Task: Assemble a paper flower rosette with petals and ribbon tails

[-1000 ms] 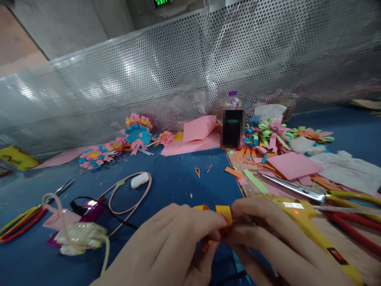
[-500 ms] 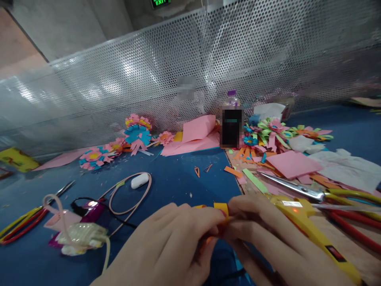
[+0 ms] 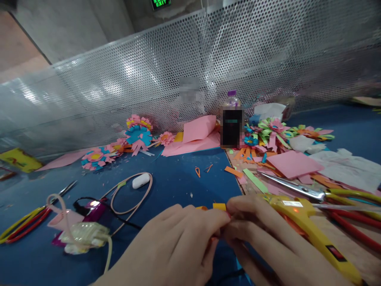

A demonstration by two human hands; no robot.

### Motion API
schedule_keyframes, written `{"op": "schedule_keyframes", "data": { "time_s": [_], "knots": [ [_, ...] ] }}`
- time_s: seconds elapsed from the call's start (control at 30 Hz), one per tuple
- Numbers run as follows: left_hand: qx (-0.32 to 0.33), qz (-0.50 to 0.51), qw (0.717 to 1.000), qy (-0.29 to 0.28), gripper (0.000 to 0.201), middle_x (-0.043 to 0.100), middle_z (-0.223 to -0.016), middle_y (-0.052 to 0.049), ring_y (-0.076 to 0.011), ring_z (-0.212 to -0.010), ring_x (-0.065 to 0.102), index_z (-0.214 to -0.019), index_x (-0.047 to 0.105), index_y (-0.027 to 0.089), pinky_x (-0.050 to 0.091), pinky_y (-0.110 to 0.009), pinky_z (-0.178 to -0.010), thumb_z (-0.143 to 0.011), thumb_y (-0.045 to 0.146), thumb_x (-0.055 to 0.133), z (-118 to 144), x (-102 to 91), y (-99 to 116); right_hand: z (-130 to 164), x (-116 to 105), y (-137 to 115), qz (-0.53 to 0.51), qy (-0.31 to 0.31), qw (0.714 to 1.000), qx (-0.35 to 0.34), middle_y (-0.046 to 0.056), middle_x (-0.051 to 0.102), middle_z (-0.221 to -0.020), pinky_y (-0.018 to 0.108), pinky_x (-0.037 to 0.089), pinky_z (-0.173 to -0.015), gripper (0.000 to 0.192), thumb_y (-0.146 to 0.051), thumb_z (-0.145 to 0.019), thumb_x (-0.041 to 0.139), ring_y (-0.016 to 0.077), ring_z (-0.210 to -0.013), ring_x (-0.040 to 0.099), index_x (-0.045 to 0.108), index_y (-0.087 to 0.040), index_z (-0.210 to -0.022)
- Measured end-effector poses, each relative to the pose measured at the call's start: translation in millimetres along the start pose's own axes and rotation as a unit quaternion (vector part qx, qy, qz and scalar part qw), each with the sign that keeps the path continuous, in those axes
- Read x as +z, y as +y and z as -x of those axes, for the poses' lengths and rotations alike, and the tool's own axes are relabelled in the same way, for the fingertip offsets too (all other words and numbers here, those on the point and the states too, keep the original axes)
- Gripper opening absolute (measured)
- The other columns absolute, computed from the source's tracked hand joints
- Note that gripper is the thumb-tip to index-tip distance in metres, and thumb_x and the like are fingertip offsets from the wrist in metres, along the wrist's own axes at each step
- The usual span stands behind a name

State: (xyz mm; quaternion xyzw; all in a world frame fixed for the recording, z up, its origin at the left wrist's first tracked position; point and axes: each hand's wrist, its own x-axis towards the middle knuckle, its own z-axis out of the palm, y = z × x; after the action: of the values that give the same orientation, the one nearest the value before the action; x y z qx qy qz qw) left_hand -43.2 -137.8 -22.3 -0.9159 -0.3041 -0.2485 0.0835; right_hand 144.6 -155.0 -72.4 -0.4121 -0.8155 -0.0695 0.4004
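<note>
My left hand (image 3: 178, 238) and my right hand (image 3: 268, 234) meet at the bottom centre, fingertips pressed together. Between them is a piece of yellow-orange paper (image 3: 219, 206), of which only the upper edges show; the fingers hide the rest. Both hands are closed on it. A yellow glue gun (image 3: 318, 230) with a lit orange light lies just beyond my right hand. Small orange paper scraps (image 3: 233, 171) and a light green paper strip (image 3: 255, 180) lie on the table past my fingers.
Scissors (image 3: 309, 190) with red and yellow handles lie at the right, another pair (image 3: 26, 222) at the left. Cables and a white earphone case (image 3: 141, 181) sit left of centre. Paper flowers (image 3: 138, 135), pink sheets (image 3: 199, 129) and a bottle (image 3: 232, 99) line the perforated metal screen (image 3: 166, 79).
My left thumb and fingers have shifted slightly right over the yellow-orange paper, covering more of it. The view has moved a little; the things on the table stay in place.
</note>
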Motion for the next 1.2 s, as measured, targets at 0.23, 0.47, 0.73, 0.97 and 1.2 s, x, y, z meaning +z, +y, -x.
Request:
{"op": "schedule_keyframes", "data": {
  "time_s": [0.23,0.47,0.73,0.97,1.2],
  "knots": [
    [-0.040,0.031,0.996,-0.071,0.038,0.069,-0.088,0.005,-0.0120,-0.075,0.067,-0.110,0.043,0.025,0.054,-0.020,-0.065,-0.077,0.008,0.052,-5,-15.7,0,0,0,1,-0.026,-0.025,0.999,-0.011,0.003,0.059,-0.110,0.020,0.053,-0.049,0.020,-0.014,-0.088,0.041,0.0088,-0.056,0.061,0.053,-0.024,-0.100],
    [-0.003,0.064,0.996,-0.065,0.021,0.061,-0.085,0.005,-0.0072,-0.077,0.061,-0.094,0.054,0.024,0.050,-0.011,-0.070,-0.082,0.008,0.050,-6,-23.9,-4,2,-1,4,-0.020,-0.012,1.000,-0.001,0.004,0.059,-0.109,0.020,0.054,-0.046,0.015,-0.017,-0.085,0.047,0.0188,-0.094,0.065,0.056,-0.026,-0.095],
    [-0.022,0.088,0.993,-0.072,0.021,0.059,-0.082,0.004,-0.0083,-0.071,0.058,-0.090,0.061,0.025,0.050,-0.013,-0.063,-0.082,0.009,0.049,-5,-20.0,-3,-2,-3,2,-0.040,-0.020,0.999,0.004,0.005,0.059,-0.108,0.016,0.052,-0.049,0.017,-0.013,-0.084,0.047,0.0162,-0.091,0.066,0.056,-0.024,-0.093],
    [0.015,0.029,0.996,-0.077,0.017,0.060,-0.078,0.002,-0.0126,-0.074,0.056,-0.085,0.059,0.021,0.050,-0.021,-0.065,-0.089,0.015,0.044,-9,-16.7,-5,0,-3,1,-0.005,-0.032,0.999,-0.002,0.004,0.061,-0.106,0.023,0.051,-0.046,0.015,-0.015,-0.086,0.046,0.0185,-0.085,0.066,0.056,-0.025,-0.090],
    [0.033,-0.029,0.996,-0.077,0.018,0.060,-0.076,0.001,-0.0132,-0.072,0.056,-0.081,0.059,0.021,0.049,-0.023,-0.063,-0.089,0.017,0.042,-7,-15.7,-5,1,-3,-2,-0.028,-0.043,0.999,-0.002,0.001,0.059,-0.109,0.023,0.048,-0.042,0.018,-0.014,-0.087,0.043,0.0092,-0.051,0.057,0.056,-0.024,-0.094]
  ]
}}
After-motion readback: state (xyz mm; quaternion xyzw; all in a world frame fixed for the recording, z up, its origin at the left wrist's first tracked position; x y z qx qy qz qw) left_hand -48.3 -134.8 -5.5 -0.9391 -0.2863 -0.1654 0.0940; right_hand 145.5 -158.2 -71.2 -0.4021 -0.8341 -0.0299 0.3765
